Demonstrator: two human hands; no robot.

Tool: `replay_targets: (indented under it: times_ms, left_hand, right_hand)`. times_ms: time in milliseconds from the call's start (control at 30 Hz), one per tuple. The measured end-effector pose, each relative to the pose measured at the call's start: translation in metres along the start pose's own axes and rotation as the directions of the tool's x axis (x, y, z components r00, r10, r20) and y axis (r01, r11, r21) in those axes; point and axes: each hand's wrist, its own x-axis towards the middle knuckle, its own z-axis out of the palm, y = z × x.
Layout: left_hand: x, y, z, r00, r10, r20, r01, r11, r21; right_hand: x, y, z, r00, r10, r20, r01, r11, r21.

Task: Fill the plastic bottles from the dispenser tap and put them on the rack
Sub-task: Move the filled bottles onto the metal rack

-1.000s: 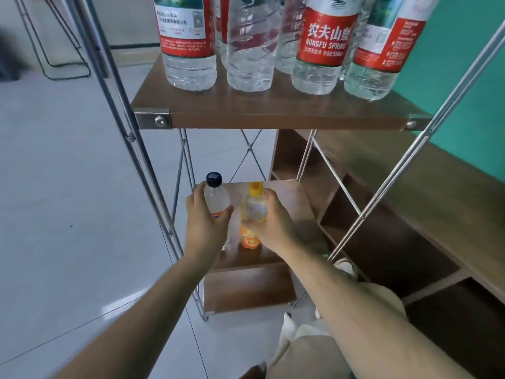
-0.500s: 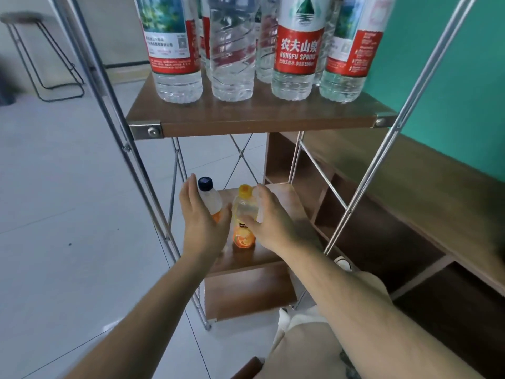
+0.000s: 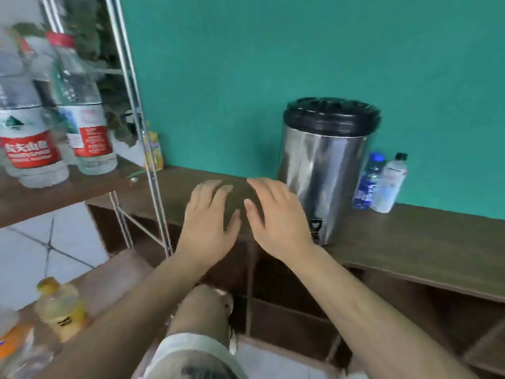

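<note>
Both hands have been pulled away from the rack (image 3: pixel 138 138) and the view has been swung right, towards the dispenser (image 3: pixel 325 170). Nothing is held now: the left hand (image 3: pixel 207 222) is seen palm down with fingers spread and straight, and the right hand (image 3: pixel 278 220) is spread the same way just beside it, the thumbs nearly touching. They are held in the air in front of the counter (image 3: pixel 423 242), and the right hand is seen close to the tap (image 3: pixel 315 228) at the dispenser's foot.

Down at the lower left, the yellow-capped bottle (image 3: pixel 58 307) has been left standing on the lower shelf (image 3: pixel 109 274) of the rack, and the orange-labelled bottle (image 3: pixel 16 343) is caught, blurred, at the edge beside it. On the upper shelf (image 3: pixel 54 195) the large water bottles (image 3: pixel 24 124) with red labels are seen upright.

Over on the counter, the steel dispenser is topped with a black lid, and two small bottles are lined up just to its right against the teal wall (image 3: pixel 273 50): a blue-labelled bottle (image 3: pixel 367 181) and a black-capped bottle (image 3: pixel 390 184), touching each other. A yellow carton (image 3: pixel 154 149) is glimpsed behind the rack's upright
</note>
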Motion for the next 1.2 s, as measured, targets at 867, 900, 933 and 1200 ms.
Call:
replay_targets:
  times_ms: [867, 900, 933, 1200]
  left_hand:
    - [0.233, 0.304, 0.366, 0.794, -0.3, 0.529, 0.494, 0.826, -0.272]
    - [0.241, 0.305, 0.379, 0.79, -0.34, 0.51, 0.534, 0.79, -0.302]
    - [0.248, 0.306, 0.39, 0.789, -0.362, 0.496, 0.557, 0.762, -0.329]
    - [0.252, 0.307, 0.441, 0.851, -0.337, 0.403, 0.502, 0.749, -0.433]
  right_hand:
    - [0.0, 0.438, -0.072, 0.645, 0.763, 0.042, -0.747, 0.641, -0.179]
    - [0.008, 0.451, -0.066, 0.635, 0.772, 0.039, -0.765, 0.634, -0.113]
    - [0.015, 0.462, -0.06, 0.634, 0.772, 0.043, -0.77, 0.635, -0.058]
    - [0.018, 0.509, -0.033, 0.679, 0.734, 0.018, -0.726, 0.668, 0.163]
